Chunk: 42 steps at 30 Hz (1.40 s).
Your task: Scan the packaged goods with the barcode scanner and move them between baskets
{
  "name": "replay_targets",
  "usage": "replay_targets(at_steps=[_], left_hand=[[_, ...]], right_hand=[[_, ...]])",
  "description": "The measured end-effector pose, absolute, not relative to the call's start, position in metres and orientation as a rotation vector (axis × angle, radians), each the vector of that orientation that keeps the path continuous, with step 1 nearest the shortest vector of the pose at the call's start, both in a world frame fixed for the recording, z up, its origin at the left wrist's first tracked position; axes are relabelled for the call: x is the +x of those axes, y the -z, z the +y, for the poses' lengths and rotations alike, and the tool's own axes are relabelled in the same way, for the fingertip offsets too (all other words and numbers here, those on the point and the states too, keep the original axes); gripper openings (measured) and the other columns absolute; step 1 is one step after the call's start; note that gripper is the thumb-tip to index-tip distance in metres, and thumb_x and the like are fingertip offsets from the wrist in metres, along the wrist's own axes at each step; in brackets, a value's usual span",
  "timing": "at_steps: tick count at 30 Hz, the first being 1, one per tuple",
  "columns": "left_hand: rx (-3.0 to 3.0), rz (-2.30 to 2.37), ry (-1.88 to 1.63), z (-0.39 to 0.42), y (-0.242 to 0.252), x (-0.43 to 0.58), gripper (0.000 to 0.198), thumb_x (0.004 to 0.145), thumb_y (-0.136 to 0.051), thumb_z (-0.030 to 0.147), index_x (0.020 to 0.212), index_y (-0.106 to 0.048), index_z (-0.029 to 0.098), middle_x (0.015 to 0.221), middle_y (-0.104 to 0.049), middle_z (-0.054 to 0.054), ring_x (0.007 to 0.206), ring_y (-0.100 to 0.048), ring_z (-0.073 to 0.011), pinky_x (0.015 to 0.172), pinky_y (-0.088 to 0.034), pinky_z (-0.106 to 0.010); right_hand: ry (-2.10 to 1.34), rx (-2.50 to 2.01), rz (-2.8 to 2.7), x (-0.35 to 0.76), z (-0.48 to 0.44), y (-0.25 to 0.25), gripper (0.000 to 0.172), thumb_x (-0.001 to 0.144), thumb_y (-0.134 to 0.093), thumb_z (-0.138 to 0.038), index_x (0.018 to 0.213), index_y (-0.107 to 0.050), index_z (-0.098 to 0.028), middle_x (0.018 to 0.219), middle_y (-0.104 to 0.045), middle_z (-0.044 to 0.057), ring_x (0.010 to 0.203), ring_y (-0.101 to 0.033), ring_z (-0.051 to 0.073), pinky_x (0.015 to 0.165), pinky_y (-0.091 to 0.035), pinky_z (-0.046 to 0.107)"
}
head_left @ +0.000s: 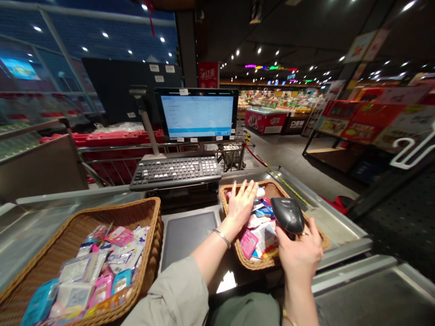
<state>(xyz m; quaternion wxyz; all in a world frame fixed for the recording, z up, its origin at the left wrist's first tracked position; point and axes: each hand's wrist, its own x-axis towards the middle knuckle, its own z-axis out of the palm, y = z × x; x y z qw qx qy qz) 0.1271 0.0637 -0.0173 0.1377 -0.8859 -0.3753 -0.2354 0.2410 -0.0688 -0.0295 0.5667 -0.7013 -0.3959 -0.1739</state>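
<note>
Right hand [299, 254] grips scanner [288, 213]; left hand [241, 202] flat (fingers spread), seemingly touching packets [263, 233] in basket [253, 263].

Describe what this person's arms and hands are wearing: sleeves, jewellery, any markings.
The left arm has a loose grey-green sleeve that ends well short of the wrist, and a thin silver bracelet sits just below the left hand. The right hand wears a ring. Its forearm has no sleeve, only a thin gold-coloured band near the frame's bottom edge. No gloves or markings show.
</note>
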Motion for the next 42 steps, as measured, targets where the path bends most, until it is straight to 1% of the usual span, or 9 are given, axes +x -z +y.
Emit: replay_targets(at_steps=[4,10,12,21,28,31,35,39,42], left_hand=[[-2.537,-1.177,0.7,0.065,0.022,0.122,0.053,0.098,-0.035,0.014,0.151,-0.035,0.017,0.155,-0.041,-0.009,0.146,-0.034,-0.0251,0.122,-0.022,-0.056],[-2.533,-1.265,0.766,0.054,0.016,0.102,0.054,0.1,-0.041,0.038,0.149,-0.038,0.015,0.154,-0.043,-0.011,0.147,-0.032,-0.0262,0.122,-0.017,-0.058],[-2.524,-1.277,0.776,0.047,0.012,0.095,0.056,0.1,-0.042,0.041,0.149,-0.038,0.016,0.154,-0.043,-0.011,0.147,-0.031,-0.026,0.122,-0.016,-0.059],[-2.448,-1.275,0.962,0.019,0.001,0.042,0.058,0.098,-0.047,0.041,0.15,-0.038,0.018,0.151,-0.046,-0.012,0.146,-0.033,-0.0312,0.121,-0.016,-0.063],[-2.403,-1.328,0.936,-0.009,0.003,-0.011,0.06,0.097,-0.049,0.042,0.151,-0.035,0.02,0.149,-0.049,-0.012,0.145,-0.034,-0.0288,0.122,-0.012,-0.064],[-2.394,-1.352,0.906,-0.019,0.005,-0.034,0.058,0.098,-0.048,0.042,0.15,-0.037,0.02,0.149,-0.049,-0.011,0.145,-0.035,-0.0284,0.121,-0.012,-0.064],[-2.366,-1.392,0.883,-0.027,0.007,-0.064,0.054,0.098,-0.048,0.042,0.146,-0.041,0.019,0.147,-0.052,-0.011,0.144,-0.038,-0.0276,0.121,-0.014,-0.065],[-2.343,-1.418,0.872,-0.032,0.005,-0.093,0.052,0.098,-0.05,0.041,0.145,-0.043,0.02,0.146,-0.053,-0.011,0.143,-0.04,-0.0265,0.121,-0.014,-0.063],[-2.319,-1.444,0.86,-0.035,0.002,-0.116,0.053,0.098,-0.051,0.04,0.146,-0.042,0.02,0.146,-0.053,-0.012,0.142,-0.041,-0.0263,0.121,-0.013,-0.063]], right_hand=[[0.411,-1.648,-0.926,0.239,-0.07,0.028,0.04,0.071,-0.068,-0.047,0.092,-0.07,-0.013,0.108,-0.069,0.019,0.125,-0.053,0.038,0.106,-0.039,0.057],[0.4,-1.649,-0.921,0.233,-0.071,0.025,0.041,0.069,-0.069,-0.049,0.089,-0.071,-0.012,0.112,-0.068,0.021,0.124,-0.054,0.038,0.105,-0.039,0.056],[0.386,-1.644,-0.929,0.23,-0.07,0.023,0.041,0.068,-0.07,-0.047,0.089,-0.071,-0.012,0.112,-0.068,0.02,0.123,-0.054,0.038,0.105,-0.038,0.056],[0.362,-1.648,-0.984,0.203,-0.069,0.012,0.037,0.07,-0.067,-0.051,0.084,-0.07,-0.016,0.106,-0.071,0.017,0.126,-0.052,0.037,0.106,-0.034,0.055],[0.293,-1.585,-1.081,0.167,-0.07,-0.001,0.039,0.073,-0.066,-0.051,0.088,-0.071,-0.016,0.11,-0.071,0.018,0.129,-0.05,0.037,0.107,-0.03,0.058],[0.286,-1.544,-1.128,0.151,-0.068,-0.004,0.041,0.074,-0.066,-0.052,0.089,-0.073,-0.015,0.111,-0.07,0.019,0.128,-0.051,0.038,0.106,-0.032,0.058],[0.255,-1.53,-1.178,0.13,-0.064,-0.006,0.043,0.076,-0.064,-0.053,0.094,-0.073,-0.015,0.113,-0.07,0.018,0.126,-0.051,0.037,0.107,-0.029,0.057],[0.226,-1.494,-1.26,0.11,-0.058,-0.005,0.041,0.077,-0.061,-0.055,0.087,-0.073,-0.016,0.103,-0.073,0.015,0.128,-0.051,0.034,0.107,-0.031,0.052],[0.211,-1.477,-1.292,0.096,-0.053,-0.005,0.042,0.076,-0.06,-0.055,0.088,-0.074,-0.017,0.105,-0.073,0.015,0.128,-0.051,0.034,0.106,-0.032,0.05]])
